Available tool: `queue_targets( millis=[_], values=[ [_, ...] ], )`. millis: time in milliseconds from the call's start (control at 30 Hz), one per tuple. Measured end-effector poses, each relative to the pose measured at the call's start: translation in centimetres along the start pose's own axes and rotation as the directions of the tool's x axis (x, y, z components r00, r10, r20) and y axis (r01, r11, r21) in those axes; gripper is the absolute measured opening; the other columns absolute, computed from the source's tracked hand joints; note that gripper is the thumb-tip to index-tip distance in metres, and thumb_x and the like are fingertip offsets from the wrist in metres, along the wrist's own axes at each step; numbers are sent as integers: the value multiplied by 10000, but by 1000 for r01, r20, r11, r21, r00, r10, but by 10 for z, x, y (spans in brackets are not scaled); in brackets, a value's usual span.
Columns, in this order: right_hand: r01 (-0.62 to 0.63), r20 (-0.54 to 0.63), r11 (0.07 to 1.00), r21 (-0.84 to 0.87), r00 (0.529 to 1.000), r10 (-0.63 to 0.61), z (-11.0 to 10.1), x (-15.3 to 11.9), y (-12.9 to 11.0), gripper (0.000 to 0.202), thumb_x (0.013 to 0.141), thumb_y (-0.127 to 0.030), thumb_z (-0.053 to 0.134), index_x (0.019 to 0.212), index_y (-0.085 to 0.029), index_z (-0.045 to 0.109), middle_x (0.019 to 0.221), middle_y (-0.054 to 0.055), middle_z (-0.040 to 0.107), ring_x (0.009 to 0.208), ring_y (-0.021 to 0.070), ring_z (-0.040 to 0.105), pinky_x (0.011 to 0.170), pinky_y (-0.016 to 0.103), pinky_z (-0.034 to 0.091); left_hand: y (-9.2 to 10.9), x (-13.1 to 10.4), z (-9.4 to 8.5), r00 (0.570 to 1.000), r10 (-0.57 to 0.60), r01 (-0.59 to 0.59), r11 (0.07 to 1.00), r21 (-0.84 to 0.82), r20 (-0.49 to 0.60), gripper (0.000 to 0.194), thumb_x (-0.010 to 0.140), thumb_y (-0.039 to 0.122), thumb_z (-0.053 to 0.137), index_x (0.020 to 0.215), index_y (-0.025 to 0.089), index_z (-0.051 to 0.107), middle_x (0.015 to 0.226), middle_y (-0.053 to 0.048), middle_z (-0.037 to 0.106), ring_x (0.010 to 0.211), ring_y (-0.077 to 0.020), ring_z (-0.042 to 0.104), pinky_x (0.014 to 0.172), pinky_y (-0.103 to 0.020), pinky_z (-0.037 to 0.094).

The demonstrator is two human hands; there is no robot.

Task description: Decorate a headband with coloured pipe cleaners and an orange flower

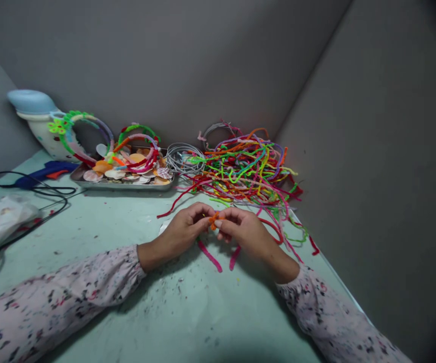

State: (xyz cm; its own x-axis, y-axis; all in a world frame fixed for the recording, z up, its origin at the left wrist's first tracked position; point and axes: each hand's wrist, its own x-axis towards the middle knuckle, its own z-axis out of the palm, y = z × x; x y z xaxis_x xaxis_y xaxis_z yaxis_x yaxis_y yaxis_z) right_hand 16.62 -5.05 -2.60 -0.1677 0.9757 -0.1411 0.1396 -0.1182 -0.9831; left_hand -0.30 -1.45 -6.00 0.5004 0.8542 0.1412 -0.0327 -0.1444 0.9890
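Observation:
Thumb and fingers of my left hand (pixel 188 225) pinch a small orange pipe-cleaner piece (pixel 214 220), bent into loops. From the other side my right hand (pixel 245 228) pinches the same piece, so both hands meet just above the table. Beneath them lie two pink fuzzy ends (pixel 211 256), on the left and on the right; whatever joins them is hidden by my hands. A red curved pipe cleaner (pixel 274 229) shows just past my right hand.
A heap of coloured pipe cleaners (pixel 248 166) lies behind my hands. Left of it are coiled grey wire (pixel 185 158) and a metal tray (pixel 127 186) of shells and wrapped hoops. A white container (pixel 46 136), blue glue gun (pixel 46 172), black cable (pixel 61 201) and plastic bag (pixel 9 217) are further left.

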Motion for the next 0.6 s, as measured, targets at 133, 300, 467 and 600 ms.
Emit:
queue_targets(
  millis=[133,300,467,600],
  values=[
    [39,-13,997,-73,999,-41,1,-3,-4,85,753,-239,615,782,-160,600,609,-29,605,495,84,519,492,211,401,-1,-1,-1,1000,9,-10,1000,24,29,140,841,299,596,882,167,619,828,-24,602,711,-123,516,618,-232,394],
    [108,-3,980,-166,994,-110,0,-3,0,54,755,-218,578,776,-172,595,624,-27,603,540,103,557,518,222,421,7,-2,-3,988,-84,87,996,-18,130,178,838,329,603,858,152,612,724,0,550,618,-105,470,576,-229,362],
    [128,28,984,-124,992,-126,-6,-3,-2,108,755,-253,621,815,-177,574,689,-27,593,590,105,562,543,227,455,11,0,-3,964,-176,207,967,-146,201,196,819,348,633,840,154,616,683,3,551,568,-97,468,551,-231,352],
    [84,107,996,17,991,-85,-12,-3,-6,262,770,-308,634,991,-185,565,802,1,612,670,123,585,538,227,487,11,1,-1,971,-152,185,967,-177,186,153,824,311,630,856,162,627,739,-4,580,583,-87,478,569,-228,379]
  ],
)
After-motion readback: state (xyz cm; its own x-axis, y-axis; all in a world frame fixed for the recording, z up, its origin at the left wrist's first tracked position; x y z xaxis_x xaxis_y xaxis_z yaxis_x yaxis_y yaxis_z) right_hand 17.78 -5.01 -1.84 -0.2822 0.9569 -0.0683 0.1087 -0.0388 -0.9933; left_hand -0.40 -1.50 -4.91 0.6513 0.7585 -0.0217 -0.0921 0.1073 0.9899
